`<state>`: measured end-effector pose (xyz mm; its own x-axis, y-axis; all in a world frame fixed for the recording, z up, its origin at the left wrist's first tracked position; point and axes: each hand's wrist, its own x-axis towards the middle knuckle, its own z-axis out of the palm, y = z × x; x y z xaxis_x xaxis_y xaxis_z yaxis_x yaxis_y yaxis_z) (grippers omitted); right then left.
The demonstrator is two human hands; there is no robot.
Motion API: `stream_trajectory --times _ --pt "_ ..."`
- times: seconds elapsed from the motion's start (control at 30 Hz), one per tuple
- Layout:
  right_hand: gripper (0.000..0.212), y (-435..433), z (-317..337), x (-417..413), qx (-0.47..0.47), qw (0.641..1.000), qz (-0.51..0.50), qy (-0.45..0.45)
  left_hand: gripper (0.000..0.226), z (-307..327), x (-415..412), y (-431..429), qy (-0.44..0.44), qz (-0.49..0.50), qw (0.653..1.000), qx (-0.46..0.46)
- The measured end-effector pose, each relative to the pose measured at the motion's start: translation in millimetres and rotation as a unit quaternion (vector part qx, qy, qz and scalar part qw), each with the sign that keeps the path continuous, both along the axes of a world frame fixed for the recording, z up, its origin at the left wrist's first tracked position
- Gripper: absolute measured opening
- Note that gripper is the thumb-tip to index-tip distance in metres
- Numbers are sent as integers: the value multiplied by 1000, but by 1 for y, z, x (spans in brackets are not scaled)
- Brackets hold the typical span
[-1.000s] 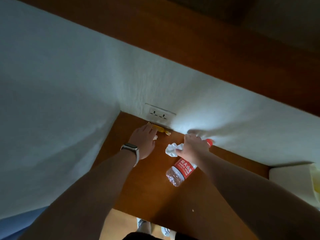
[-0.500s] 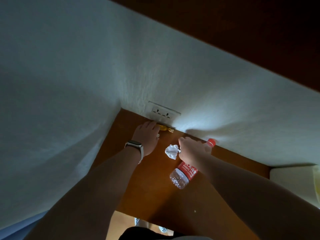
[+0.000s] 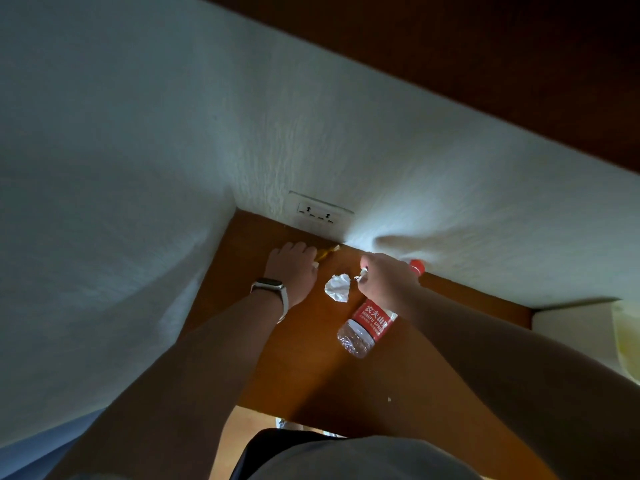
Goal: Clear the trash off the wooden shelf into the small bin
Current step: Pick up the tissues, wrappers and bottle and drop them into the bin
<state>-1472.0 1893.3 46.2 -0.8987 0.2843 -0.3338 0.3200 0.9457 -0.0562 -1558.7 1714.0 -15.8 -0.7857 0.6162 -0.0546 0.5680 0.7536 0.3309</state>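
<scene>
The wooden shelf fills a wall corner. My left hand, with a watch on its wrist, is curled at the back of the shelf over a yellow wrapper that pokes out past its fingertips; a white bit shows under the palm. My right hand pinches a small white scrap. A crumpled white paper ball lies loose on the shelf between the two hands. A clear plastic bottle with a red label and a red cap lies on its side under my right wrist. No bin is in view.
A white wall socket sits just above the shelf's back edge. White walls close off the left and the back. At the right stand a white block and a pale yellow bag. The shelf's front edge is near my body.
My right hand has come off the crumpled paper ball, which now lies apart from it, and holds a small scrap. My left hand stays at the yellow wrapper.
</scene>
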Motion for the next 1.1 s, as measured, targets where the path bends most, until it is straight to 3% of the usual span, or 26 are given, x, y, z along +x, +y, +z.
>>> stream_trajectory --times 0.2,0.4,0.9,1.1 --pt "22 6 19 17 -35 998 -6 56 19 11 16 -11 10 34 999 42" --pt "18 12 37 36 -44 995 -34 84 34 40 44 -4 -111 134 972 157" --pt "22 74 90 128 -53 972 -160 167 36 108 106 71 -112 5 966 231" --pt "22 120 108 186 -76 959 -205 183 23 124 148 130 -99 -37 966 235"
